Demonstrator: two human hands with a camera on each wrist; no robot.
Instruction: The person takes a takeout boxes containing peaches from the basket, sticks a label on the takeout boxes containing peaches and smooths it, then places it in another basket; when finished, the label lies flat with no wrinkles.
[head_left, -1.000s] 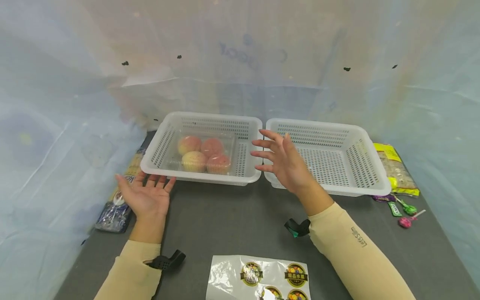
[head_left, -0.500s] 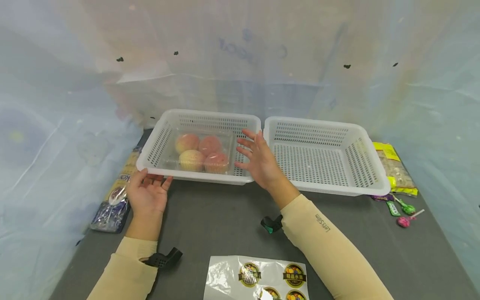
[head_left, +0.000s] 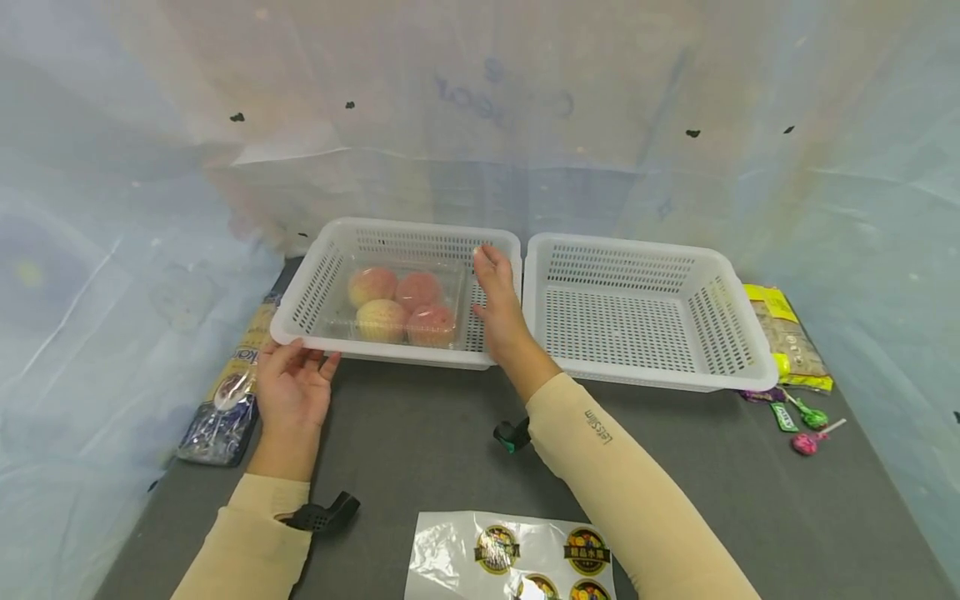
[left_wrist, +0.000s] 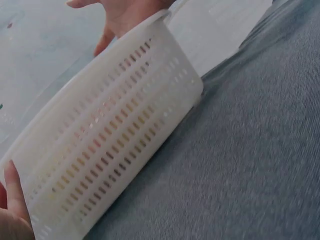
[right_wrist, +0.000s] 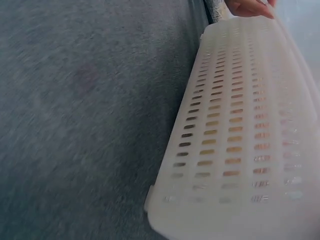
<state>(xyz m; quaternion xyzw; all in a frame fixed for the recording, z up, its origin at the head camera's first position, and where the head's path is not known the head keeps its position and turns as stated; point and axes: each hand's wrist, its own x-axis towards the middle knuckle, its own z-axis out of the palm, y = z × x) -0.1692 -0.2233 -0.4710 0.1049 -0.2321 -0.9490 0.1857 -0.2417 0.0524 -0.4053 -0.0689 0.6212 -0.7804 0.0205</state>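
Observation:
A white perforated plastic basket (head_left: 405, 357) holds a clear plastic clamshell box (head_left: 461, 287) with several red-yellow peaches (head_left: 381, 321) inside. At its front left corner my left hand (head_left: 294, 392) grips the rim, thumb on top and fingers curled below. My right hand (head_left: 501, 312) reaches over the basket's right end with its fingers extended, beside the clamshell box and apart from it. The left wrist view shows the basket's slotted side (left_wrist: 110, 125) between both hands. In the right wrist view, the left hand (right_wrist: 247, 7) is at the far corner; the right hand is out of sight.
A second white basket (head_left: 652, 375) stands close on the right. Candies and lollipops (head_left: 806, 443) lie by a yellow-edged bag (head_left: 791, 337) farther right. A packaged bag (head_left: 228, 400) lies at the left edge. A sticker sheet (head_left: 450, 554) lies at the front of the grey table (head_left: 420, 442).
My right hand has moved left, from the gap between the baskets to over the left basket's right end. My left hand's fingers have curled onto the rim.

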